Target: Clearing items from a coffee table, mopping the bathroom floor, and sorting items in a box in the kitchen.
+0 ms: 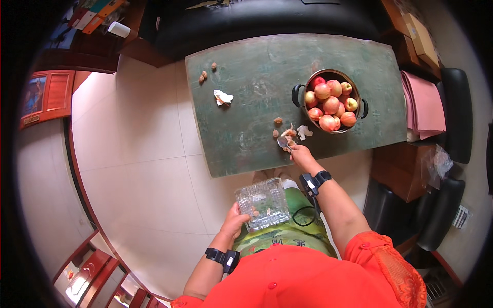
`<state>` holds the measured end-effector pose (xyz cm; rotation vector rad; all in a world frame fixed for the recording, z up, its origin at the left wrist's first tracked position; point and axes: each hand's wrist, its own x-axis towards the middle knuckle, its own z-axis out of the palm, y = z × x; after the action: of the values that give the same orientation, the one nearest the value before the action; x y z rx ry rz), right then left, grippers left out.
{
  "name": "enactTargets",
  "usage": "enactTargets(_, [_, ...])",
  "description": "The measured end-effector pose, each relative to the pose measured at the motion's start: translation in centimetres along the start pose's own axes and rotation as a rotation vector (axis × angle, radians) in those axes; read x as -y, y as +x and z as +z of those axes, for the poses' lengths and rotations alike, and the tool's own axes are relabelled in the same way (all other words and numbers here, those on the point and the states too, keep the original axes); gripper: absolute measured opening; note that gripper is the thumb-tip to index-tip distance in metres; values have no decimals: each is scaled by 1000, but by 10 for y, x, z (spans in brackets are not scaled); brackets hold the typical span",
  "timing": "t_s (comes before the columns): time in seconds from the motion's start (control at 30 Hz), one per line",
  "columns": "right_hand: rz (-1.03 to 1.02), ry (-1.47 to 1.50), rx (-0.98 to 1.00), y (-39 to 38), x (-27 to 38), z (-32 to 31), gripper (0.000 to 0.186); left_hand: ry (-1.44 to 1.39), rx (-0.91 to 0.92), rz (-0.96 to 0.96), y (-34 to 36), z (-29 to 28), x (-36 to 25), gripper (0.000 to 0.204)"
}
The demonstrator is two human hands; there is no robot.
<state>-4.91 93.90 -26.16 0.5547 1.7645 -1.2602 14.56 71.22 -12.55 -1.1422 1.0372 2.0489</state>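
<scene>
My right hand [299, 154] grips a metal spoon [282, 142] at a small heap of pale peach-coloured scraps [289, 132] near the green table's front edge. A crumpled white tissue [304, 132] and two brown pits [278, 120] lie beside the heap. My left hand [235, 222] holds a clear, square ridged container [264, 200] low in front of me, below the table edge, with a few small bits in it. A steel pot [343, 131] with black handles, full of red and yellow fruit [331, 105], stands on the right of the table.
The table [241, 138] also bears several pits [203, 75] and another crumpled tissue [223, 96] at left. A black sofa [267, 20] runs behind it. Folded pink cloth [421, 102], wooden cabinets [398, 164] and a plastic bag [435, 167] are at right. Wooden furniture [46, 97] stands at left.
</scene>
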Motion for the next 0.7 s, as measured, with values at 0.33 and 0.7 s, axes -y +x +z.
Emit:
enactTargets(0.33, [-12, 207, 21, 26, 26, 13, 17, -66, -27, 27, 8, -6, -1, 52])
enactTargets(0.7, [166, 502, 172, 56, 26, -3, 21, -40, -53, 73, 21, -6, -3, 51])
